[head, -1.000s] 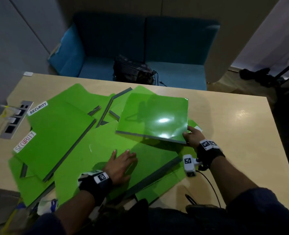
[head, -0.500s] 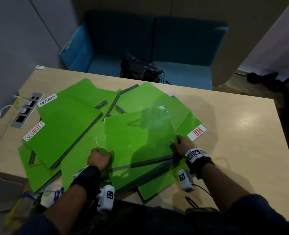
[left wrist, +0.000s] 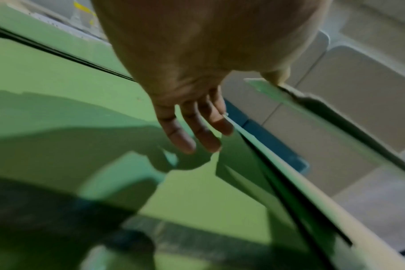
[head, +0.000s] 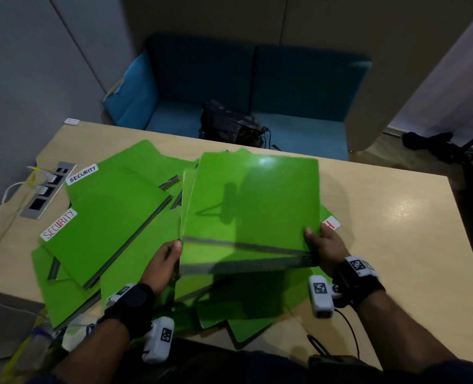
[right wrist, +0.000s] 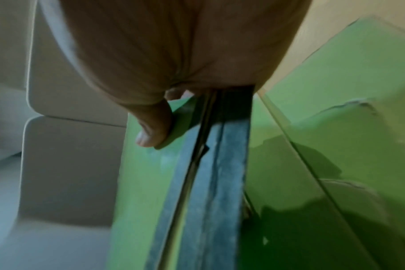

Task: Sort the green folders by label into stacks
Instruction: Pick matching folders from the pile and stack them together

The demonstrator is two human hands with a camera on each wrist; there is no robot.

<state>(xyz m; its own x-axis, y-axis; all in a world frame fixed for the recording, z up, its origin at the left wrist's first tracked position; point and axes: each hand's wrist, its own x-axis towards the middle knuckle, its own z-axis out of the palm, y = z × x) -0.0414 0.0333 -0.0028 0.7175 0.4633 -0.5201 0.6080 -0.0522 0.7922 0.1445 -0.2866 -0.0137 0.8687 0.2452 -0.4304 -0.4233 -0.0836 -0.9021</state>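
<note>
Pale wooden table [head: 382, 217] before a blue sofa [head: 257, 87], strewn with green folders. Since half a second ago: held folders [head: 252, 206] lifted off the heap and tilted up toward the head camera, where earlier flat under both hands; HR label [head: 332, 223] now half hidden behind right hand [head: 322, 245]. Right hand clamped on the near right corner, thumb on top (wrist view shows at least two dark spines in the pinch). Left hand [head: 163, 261] at the near left edge, thumb on the cover, fingers [left wrist: 197, 127] nearly straight beneath. Likely a batch bound for its own stack, labels unread. Two SECURITY folders [head: 102, 217] already overlapped at left. Covers thin, glossy, flexible plastic, round-cornered; spines matte grey; labels white paper.
</note>
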